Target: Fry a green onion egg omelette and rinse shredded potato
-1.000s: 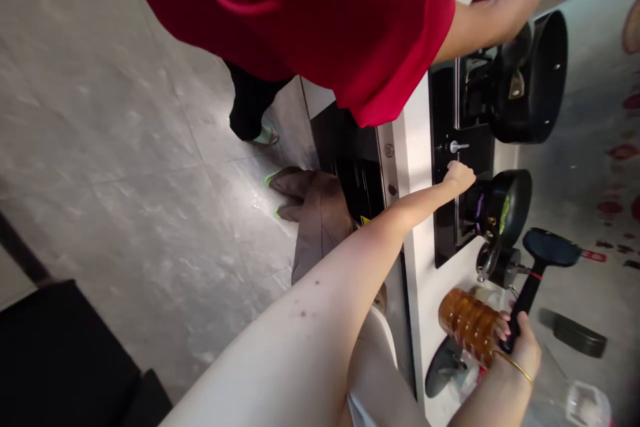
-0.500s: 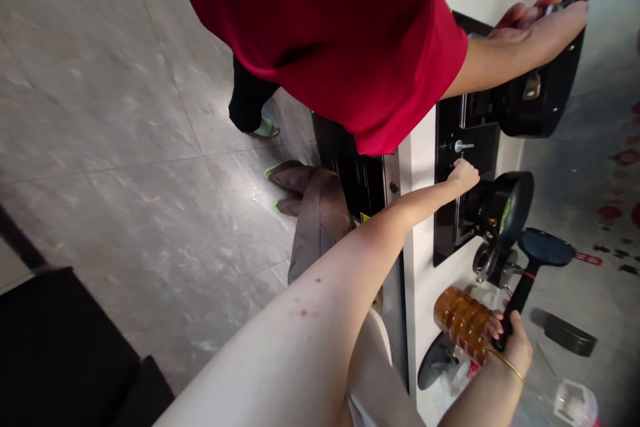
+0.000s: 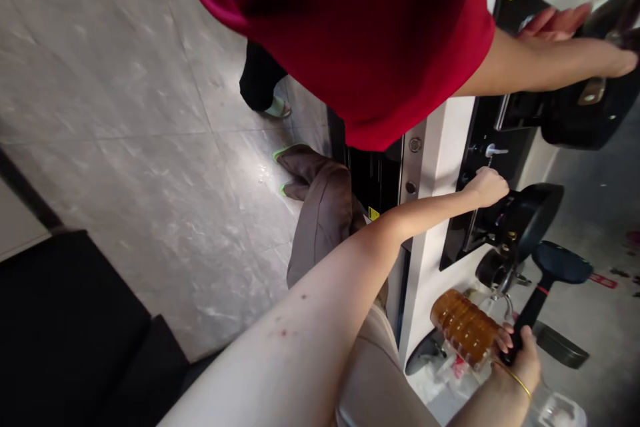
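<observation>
My left hand (image 3: 487, 187) is closed in a fist over the black cooktop (image 3: 453, 247), beside a silver knob (image 3: 496, 151); what its fingers grip is hidden. Just past the fist sits a black pan (image 3: 543, 220) on a burner. Lower in the view, my right hand (image 3: 523, 353) wraps around the black handle of a spatula (image 3: 561, 263). The broad dark head of the spatula is raised near the pan. Close to my right fingers stands a ribbed jar (image 3: 465, 327) of orange-brown liquid.
A person in a red shirt (image 3: 350, 40) stands close on my left, arms over another dark pan (image 3: 583, 117). Behind my right hand are a dark oblong object (image 3: 563, 345) and a clear plastic container (image 3: 563, 410). The white counter edge (image 3: 425, 267) runs before me.
The view has shifted, so the cooktop and pans sit farther right in the picture. The other person's hands appear farther apart. My right hand still holds the spatula.
</observation>
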### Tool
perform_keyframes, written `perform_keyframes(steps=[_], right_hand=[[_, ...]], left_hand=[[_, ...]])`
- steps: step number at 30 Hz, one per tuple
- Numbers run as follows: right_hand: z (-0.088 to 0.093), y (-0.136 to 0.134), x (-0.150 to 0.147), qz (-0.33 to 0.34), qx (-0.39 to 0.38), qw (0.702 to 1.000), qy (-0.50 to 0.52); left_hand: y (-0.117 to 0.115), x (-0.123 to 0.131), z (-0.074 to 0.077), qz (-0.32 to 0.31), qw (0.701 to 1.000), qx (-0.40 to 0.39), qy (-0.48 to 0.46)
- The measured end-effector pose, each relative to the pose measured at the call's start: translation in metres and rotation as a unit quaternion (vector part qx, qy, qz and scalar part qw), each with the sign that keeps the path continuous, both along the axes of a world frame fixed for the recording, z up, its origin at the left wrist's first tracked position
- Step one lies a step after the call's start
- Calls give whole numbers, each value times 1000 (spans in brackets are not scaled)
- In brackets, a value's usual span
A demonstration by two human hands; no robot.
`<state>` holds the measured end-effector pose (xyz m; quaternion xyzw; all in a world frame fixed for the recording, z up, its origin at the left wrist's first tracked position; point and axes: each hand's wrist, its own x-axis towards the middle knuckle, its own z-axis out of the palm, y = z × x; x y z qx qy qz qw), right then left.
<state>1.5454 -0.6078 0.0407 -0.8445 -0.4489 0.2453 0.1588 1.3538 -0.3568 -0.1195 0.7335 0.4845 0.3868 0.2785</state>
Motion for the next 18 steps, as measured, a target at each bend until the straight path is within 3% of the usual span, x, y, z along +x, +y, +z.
perform_keyframes(steps=[5, 10, 13, 15, 17, 18], right_hand=[[12, 19, 3, -52, 22, 994, 91], [11, 19, -13, -97, 81, 987, 103], [5, 14, -14, -119, 120, 984, 50], [1, 12, -7, -133, 121, 984, -1], [-3, 9, 4, -137, 124, 981, -66], [-4, 7, 10, -132, 124, 978, -100]], left_hand=[[-23, -14, 6, 38, 998, 16, -56], [-35, -9, 19, -6, 996, -8, -90], [-49, -5, 32, -63, 979, -154, -119], [-63, -2, 42, -113, 938, -289, -156], [-80, 4, 52, -181, 915, -331, -142], [-89, 9, 58, -228, 853, -434, -180]])
